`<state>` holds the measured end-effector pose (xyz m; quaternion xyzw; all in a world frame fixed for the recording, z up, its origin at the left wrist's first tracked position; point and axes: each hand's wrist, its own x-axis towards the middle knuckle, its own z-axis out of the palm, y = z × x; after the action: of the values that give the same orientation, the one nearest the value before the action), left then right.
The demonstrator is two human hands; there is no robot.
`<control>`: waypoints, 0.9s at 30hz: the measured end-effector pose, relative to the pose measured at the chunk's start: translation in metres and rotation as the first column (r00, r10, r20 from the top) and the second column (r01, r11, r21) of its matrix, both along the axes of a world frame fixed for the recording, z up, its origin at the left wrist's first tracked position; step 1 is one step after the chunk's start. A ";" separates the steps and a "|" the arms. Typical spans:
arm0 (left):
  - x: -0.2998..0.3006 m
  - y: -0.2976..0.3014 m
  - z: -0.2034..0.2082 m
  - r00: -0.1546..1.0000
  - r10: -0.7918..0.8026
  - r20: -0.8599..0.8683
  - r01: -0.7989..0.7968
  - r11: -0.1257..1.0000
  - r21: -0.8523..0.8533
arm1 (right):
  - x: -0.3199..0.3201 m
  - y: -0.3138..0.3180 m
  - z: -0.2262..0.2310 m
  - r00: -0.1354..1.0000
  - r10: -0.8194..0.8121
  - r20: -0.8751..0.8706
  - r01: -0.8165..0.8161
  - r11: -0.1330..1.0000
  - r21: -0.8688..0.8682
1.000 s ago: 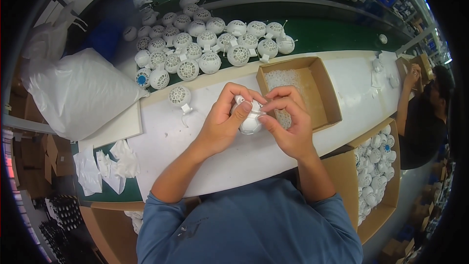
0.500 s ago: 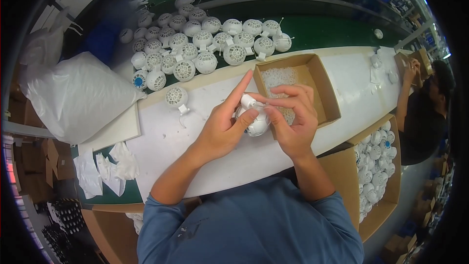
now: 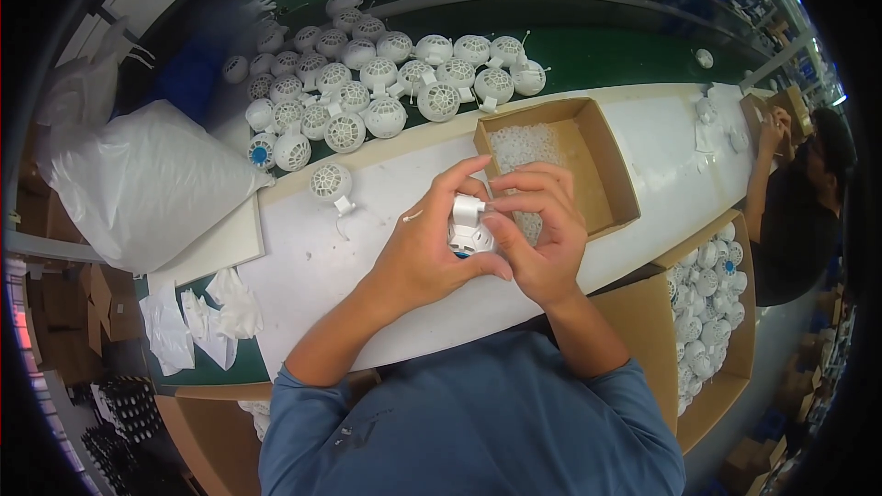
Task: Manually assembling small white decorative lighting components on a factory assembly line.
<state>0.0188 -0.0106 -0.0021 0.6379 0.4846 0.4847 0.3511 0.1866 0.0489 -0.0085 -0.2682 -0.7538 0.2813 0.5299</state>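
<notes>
In my left hand (image 3: 424, 243) rests a white ball-shaped housing (image 3: 471, 239) with a short neck (image 3: 469, 208) and a bit of blue at its lower side. The fingers curl round it, and a thin white wire end (image 3: 412, 216) sticks out beside that hand. My right hand (image 3: 544, 243) is at the neck's end, thumb and fingertips closed together there; whatever they pinch is too small to make out. Just beyond both hands stands an open cardboard box (image 3: 617, 170) with many small clear plastic pieces (image 3: 524, 147) in its left part.
Many white grille balls (image 3: 384, 117) crowd the green surface at the far left. A lone one (image 3: 330, 182) lies on the white table (image 3: 322, 312). A stuffed plastic bag (image 3: 156, 184) sits left. A carton of balls (image 3: 703, 321) stands right, near another person (image 3: 799, 211).
The housing has turned in my left hand, so its neck and blue part show differently. My left thumb has shifted lower across it; the right fingers stay near the neck.
</notes>
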 end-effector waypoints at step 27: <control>0.009 0.001 -0.001 0.931 0.053 -0.361 0.026 0.977 0.211 | 0.027 -0.011 0.009 0.989 -0.014 0.150 0.012 1.000 0.012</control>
<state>0.0279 -0.0098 -0.0034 0.7471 0.4912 0.4095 0.1816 0.2134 0.0376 0.0007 -0.2907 -0.7911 0.2528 0.4752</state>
